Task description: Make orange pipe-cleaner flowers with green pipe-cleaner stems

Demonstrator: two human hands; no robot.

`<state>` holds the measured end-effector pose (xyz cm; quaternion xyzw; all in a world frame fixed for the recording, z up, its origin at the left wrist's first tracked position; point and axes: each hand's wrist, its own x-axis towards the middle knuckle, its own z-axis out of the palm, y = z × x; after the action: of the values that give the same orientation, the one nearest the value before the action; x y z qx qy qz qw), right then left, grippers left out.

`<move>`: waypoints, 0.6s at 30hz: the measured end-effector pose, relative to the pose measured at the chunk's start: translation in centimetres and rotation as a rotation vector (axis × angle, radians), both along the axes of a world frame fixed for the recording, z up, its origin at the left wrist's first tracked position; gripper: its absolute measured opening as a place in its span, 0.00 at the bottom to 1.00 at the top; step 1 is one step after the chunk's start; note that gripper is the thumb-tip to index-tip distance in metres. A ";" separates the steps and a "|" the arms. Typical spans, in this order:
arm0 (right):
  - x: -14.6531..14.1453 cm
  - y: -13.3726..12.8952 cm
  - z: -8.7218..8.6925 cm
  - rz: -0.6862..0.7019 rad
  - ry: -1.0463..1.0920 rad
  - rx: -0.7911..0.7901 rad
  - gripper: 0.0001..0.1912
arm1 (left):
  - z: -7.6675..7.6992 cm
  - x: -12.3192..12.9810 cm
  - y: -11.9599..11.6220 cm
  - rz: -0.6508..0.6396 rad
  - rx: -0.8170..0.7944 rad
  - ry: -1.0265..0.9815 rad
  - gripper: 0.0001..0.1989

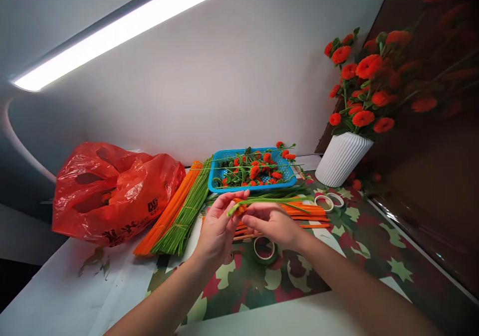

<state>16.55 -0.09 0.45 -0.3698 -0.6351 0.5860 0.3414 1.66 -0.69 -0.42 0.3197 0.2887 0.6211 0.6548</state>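
Observation:
Above the camouflage-patterned mat, my left hand (218,228) pinches a small orange flower (239,207) made of fuzzy stems. My right hand (272,221) meets it from the right, fingers curled at the flower's side and closed on its green stem (279,200), which points off to the right. A green leaf-like tip lies across the flower's front. Below the hands a roll of green tape (264,250) rests on the mat. Orange strips (305,212) lie behind and beside my right hand.
A blue basket (216,189) of small orange flowers stands behind my hands. Orange stems (168,216) and green stems (183,219) lie left, beside a red plastic bag (130,196). Two tape rolls (324,204) and a white vase (342,159) of flowers are right.

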 end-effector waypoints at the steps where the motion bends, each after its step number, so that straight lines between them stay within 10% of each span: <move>1: -0.4 -0.4 -0.2 -0.012 0.061 -0.068 0.15 | 0.0 0.0 -0.1 0.006 0.023 0.028 0.08; 18: -0.3 -0.8 1.3 -0.251 0.096 0.294 0.07 | 1.7 -1.3 -0.3 0.104 0.243 0.553 0.07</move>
<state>16.28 -0.94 1.71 -0.3640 -0.6455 0.4568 0.4921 0.32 -1.01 1.26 0.5375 0.3957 0.5730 0.4756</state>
